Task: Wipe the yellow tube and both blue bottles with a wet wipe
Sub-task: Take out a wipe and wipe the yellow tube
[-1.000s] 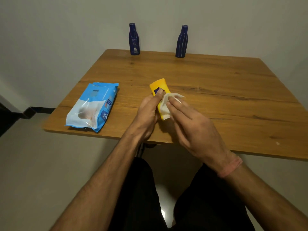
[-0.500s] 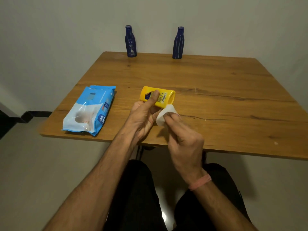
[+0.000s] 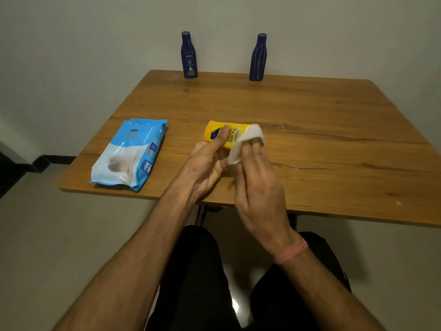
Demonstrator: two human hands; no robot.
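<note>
The yellow tube (image 3: 226, 134) is gripped on its side by the left hand (image 3: 207, 163), the thumb (image 3: 220, 137) laid across the printed label and the remaining fingers curled behind it, out of sight. Against the tube's right end a white wet wipe (image 3: 245, 144) is pressed by the right hand (image 3: 260, 187); the wipe is draped over the fingertips (image 3: 256, 145) and folded round the end of the tube, with its lower edge trailing toward the left palm. The right-hand fingers are bent over the wipe, so the cloth is held between them and the tube — how the right thumb lies cannot be told. A pink band (image 3: 291, 253) is worn on the right wrist.

The tube is held just above the wooden table (image 3: 334, 144), near the middle of its front half. To the left of the hands a blue-and-white pack of wipes (image 3: 130, 154) is lying flat near the table's front left edge. At the far edge, against the wall, two dark blue bottles are stood upright and well apart — the left blue bottle (image 3: 189, 56), its label facing the camera, and the right blue bottle (image 3: 258, 58).
</note>
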